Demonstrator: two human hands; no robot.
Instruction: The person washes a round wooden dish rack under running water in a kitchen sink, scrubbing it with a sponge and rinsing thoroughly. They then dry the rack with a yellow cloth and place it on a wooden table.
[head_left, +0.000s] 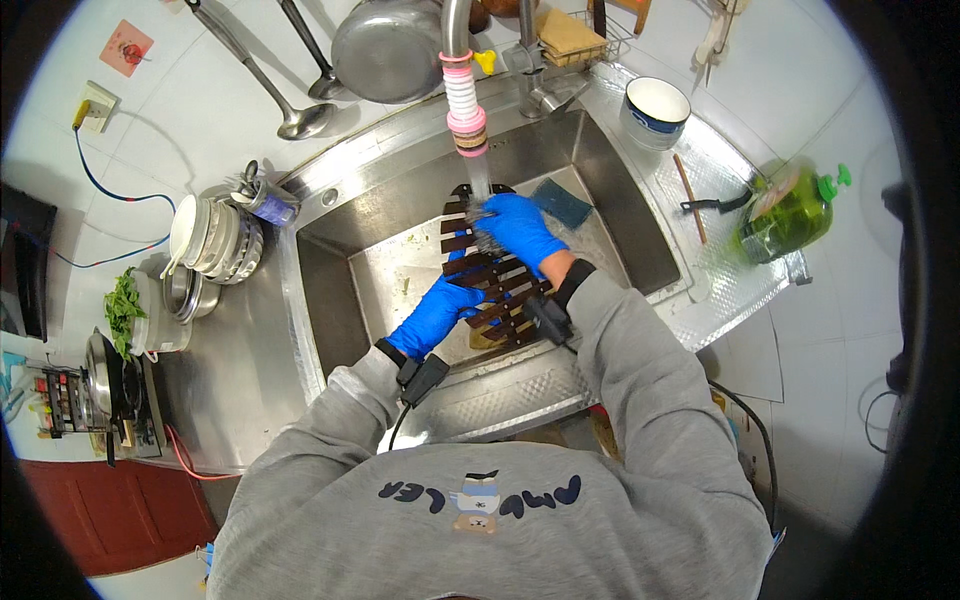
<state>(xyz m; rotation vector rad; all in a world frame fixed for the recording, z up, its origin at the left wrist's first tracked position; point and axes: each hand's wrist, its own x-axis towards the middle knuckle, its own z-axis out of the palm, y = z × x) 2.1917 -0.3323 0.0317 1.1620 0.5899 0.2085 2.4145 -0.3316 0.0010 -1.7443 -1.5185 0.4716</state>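
My left hand (442, 309), in a blue rubber glove, grips a dark brown slatted rack (495, 281) from its left side and underneath, inside the stainless steel sink (330, 307). My right hand (517, 229), gloved alike, lies over the rack's upper part, shut on a grey wire-like scourer (486, 236). Water runs from the faucet nozzle (466, 112), with its pink and white attachment, onto the rack and scourer. A dark green scouring pad (562, 203) lies on the sink bottom to the right. Something yellowish-brown (484, 336) shows partly beneath the rack's near end.
Stacked bowls (217, 236), a cutlery holder (271, 202) and metal bowls (191, 294) stand left of the sink. A bowl (656, 109), a dark-handled utensil (716, 203) and a green detergent bottle (787, 214) are on the right. Two ladles (306, 120) and a pan (388, 52) are behind.
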